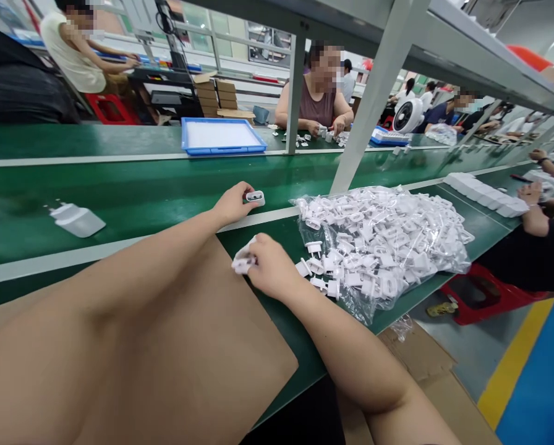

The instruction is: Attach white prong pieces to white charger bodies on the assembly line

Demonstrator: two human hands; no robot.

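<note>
My left hand [233, 205] is closed around a small white charger housing [255, 198], held over the far side of the white strip. Its end faces right and shows dark parts inside. Nearer to me, my right hand [273, 268] is closed on white plastic plug pieces [243, 261]; how many is hard to make out. To the right of that hand, a clear plastic bag [365, 306] lies spread open under a heap of white plug pieces [379, 241]. Some with two pins [314, 248] lie at its near left edge.
A white charger with two pins [80, 220] lies on the green belt [133, 191] at left. Brown cardboard [203, 346] covers the near table. A slanted metal post [374, 99] rises behind the bag. A blue tray [224, 150] stands beyond; co-workers sit opposite and at right.
</note>
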